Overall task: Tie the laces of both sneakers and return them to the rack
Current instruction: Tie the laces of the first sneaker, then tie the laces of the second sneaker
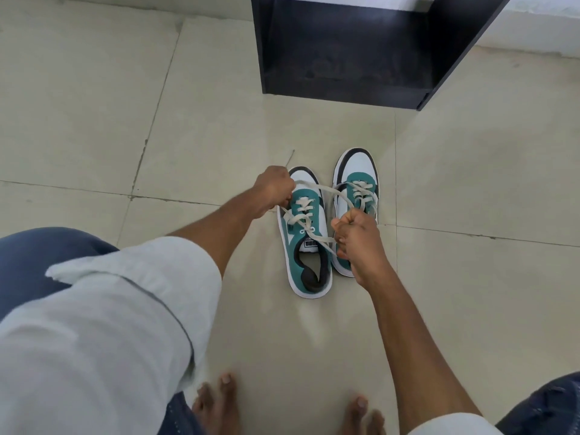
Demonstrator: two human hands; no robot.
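Note:
Two teal and white sneakers stand side by side on the tiled floor, toes pointing away from me. The left sneaker [306,243] is nearer, and its cream laces [317,187] are pulled out to both sides and cross over the tongue. My left hand [273,189] is fisted on one lace end at the shoe's left side. My right hand [357,237] is closed on the other lace end and covers the rear part of the right sneaker [356,183]. The right sneaker's laces lie threaded across its top. A dark shoe rack [345,54] stands beyond the shoes.
The rack's lower shelf holds nothing and opens toward me. My bare feet [219,400] are on the floor below the shoes, with my knees in blue jeans at both lower corners. A white wall base [533,29] runs along the far right.

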